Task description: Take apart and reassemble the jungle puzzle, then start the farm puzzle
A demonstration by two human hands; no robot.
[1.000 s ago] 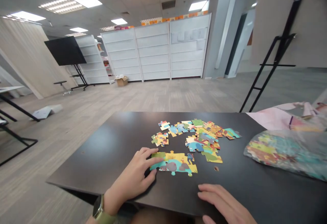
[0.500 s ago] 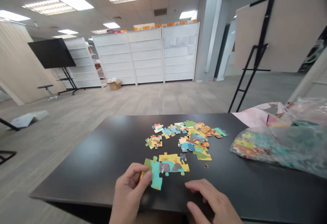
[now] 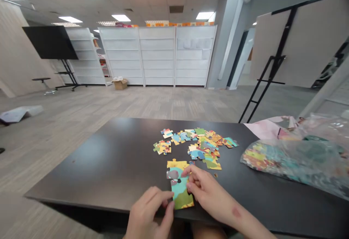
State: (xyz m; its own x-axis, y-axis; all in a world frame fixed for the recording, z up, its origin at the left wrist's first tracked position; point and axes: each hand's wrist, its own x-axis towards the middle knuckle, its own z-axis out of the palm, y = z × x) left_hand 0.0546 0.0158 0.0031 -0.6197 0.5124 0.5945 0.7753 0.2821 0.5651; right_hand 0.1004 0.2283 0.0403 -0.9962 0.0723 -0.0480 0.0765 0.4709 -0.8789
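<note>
On the black table (image 3: pixel 114 159) near its front edge lies a joined strip of colourful puzzle pieces (image 3: pixel 178 186), running toward me. My left hand (image 3: pixel 149 213) pinches its near left edge with thumb and fingers. My right hand (image 3: pixel 207 191) rests its fingertips on the strip's right side, fingers curled around it. Behind the strip lies a loose pile of puzzle pieces (image 3: pixel 203 142), with a small cluster (image 3: pixel 163 147) and a single piece (image 3: pixel 167 133) to its left.
A clear plastic bag with more puzzle pieces (image 3: pixel 294 160) lies at the table's right, beside a pink printed sheet (image 3: pixel 265 128). A black easel (image 3: pixel 269 71) stands behind the table. White shelving, a black screen on a stand and a cardboard box stand far back.
The joined strip was turned from lying sideways to pointing toward me and pulled nearer the front edge. My right hand came off the table onto the strip. The camera view shifted.
</note>
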